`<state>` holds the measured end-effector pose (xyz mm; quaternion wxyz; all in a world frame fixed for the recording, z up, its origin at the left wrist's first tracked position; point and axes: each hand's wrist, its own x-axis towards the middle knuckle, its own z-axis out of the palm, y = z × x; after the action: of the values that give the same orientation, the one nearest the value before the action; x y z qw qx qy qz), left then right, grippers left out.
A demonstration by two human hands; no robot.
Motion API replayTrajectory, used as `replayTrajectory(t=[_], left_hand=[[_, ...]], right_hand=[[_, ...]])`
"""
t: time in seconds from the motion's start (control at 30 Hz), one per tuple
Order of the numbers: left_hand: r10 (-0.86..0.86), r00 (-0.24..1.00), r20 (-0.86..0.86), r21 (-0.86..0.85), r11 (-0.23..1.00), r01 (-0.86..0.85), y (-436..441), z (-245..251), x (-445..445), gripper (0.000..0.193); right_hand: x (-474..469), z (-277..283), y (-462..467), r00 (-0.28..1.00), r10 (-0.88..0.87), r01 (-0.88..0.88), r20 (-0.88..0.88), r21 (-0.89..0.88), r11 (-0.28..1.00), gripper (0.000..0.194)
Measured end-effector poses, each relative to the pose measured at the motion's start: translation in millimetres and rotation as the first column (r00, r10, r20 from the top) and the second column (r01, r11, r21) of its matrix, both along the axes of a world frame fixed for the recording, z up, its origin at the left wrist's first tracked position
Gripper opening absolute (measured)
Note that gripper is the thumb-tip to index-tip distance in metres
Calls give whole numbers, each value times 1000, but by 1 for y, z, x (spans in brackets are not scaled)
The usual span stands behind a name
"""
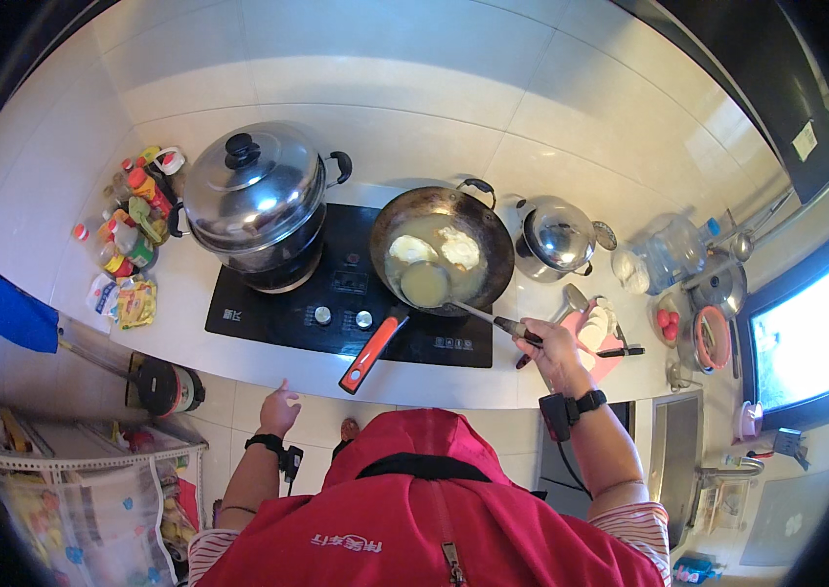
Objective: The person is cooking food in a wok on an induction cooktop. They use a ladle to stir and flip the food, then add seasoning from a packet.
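My right hand [550, 351] grips the dark handle of a metal ladle [425, 285], whose bowl lies in the wok [502, 257] and holds yellowish liquid. Two fried eggs, one at the left [413, 249] and one at the right [460, 248], lie in liquid in the wok, just beyond the ladle. The wok rests on the right side of a black cooktop [341, 323], its red handle [369, 356] pointing toward me. My left hand [281, 411] is near the counter's front edge, left of that handle, with its fingers apart and nothing in it.
A large lidded steamer pot [256, 191] stands on the left burner. Sauce bottles [132, 242] crowd the left counter. Right of the wok are a small lidded pot [557, 238], a pink cutting board [609, 352] with white slices and a knife [623, 351], and a plastic water jug [675, 249].
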<state>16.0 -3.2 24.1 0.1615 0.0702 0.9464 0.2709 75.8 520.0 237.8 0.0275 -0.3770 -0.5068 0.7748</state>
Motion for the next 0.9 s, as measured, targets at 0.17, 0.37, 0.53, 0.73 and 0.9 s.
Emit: replayTrajectory(t=[0.17,0.37,0.53,0.73,0.9], left_hand=[[-12,1000,-28,1,1000,12,-1,-4,1,19],[3,1000,-11,30,1000,-3,0,-3,0,21],[10,1000,-2,38,999,-10,0,-1,0,21],[2,1000,-23,28,1000,-1,0,-1,1,21],[22,1000,12,3,1000,-22,1,-1,0,19]], right_hand=[[-5,-3,-6,996,-42,40,-78,-25,999,24],[-15,5,0,988,-88,105,-130,132,986,26],[-20,8,7,981,-128,169,-144,319,933,24],[-18,-1,10,985,-83,155,-152,563,812,23],[-8,-6,11,992,36,70,-119,776,627,26]])
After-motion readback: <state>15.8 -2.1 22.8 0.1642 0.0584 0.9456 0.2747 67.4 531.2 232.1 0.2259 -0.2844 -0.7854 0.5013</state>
